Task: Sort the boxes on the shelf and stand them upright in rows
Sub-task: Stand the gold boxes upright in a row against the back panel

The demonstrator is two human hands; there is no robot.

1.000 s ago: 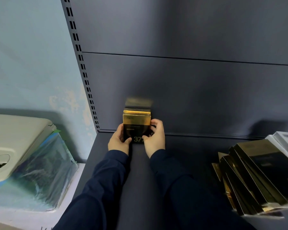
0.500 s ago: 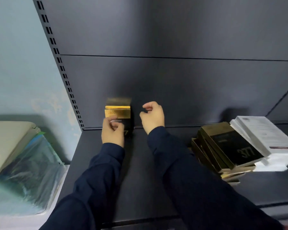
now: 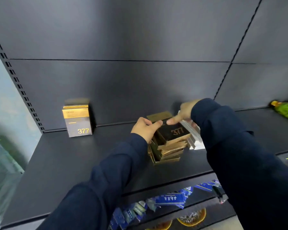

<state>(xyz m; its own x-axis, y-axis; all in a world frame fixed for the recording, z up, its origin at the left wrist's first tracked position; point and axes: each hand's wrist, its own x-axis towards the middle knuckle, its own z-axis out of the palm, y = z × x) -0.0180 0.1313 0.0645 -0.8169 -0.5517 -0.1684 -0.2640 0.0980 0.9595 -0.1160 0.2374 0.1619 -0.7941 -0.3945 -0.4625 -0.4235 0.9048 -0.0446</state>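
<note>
Several gold-and-black boxes marked 377 stand upright in a short row [image 3: 77, 121] at the back left of the dark shelf [image 3: 73, 160]. A leaning pile of the same boxes [image 3: 169, 146] lies flat near the middle. My left hand [image 3: 145, 130] grips the left edge of the pile's top box [image 3: 174, 131], thumb on top. My right hand [image 3: 184, 113] touches the far edge of that box with an extended finger; its other fingers are hidden behind the sleeve. White boxes [image 3: 194, 138] lie against the pile's right side.
A green bottle [image 3: 286, 111] lies at the far right of the shelf. Blue packets [image 3: 171, 200] and round orange-rimmed items [image 3: 191, 218] fill the lower shelf. The slotted upright [image 3: 18, 83] bounds the shelf on the left, with a plastic-wrapped object [image 3: 0, 163] beyond it.
Both hands left the upright boxes at the back left and moved right to the flat pile. The view turned right with them.
</note>
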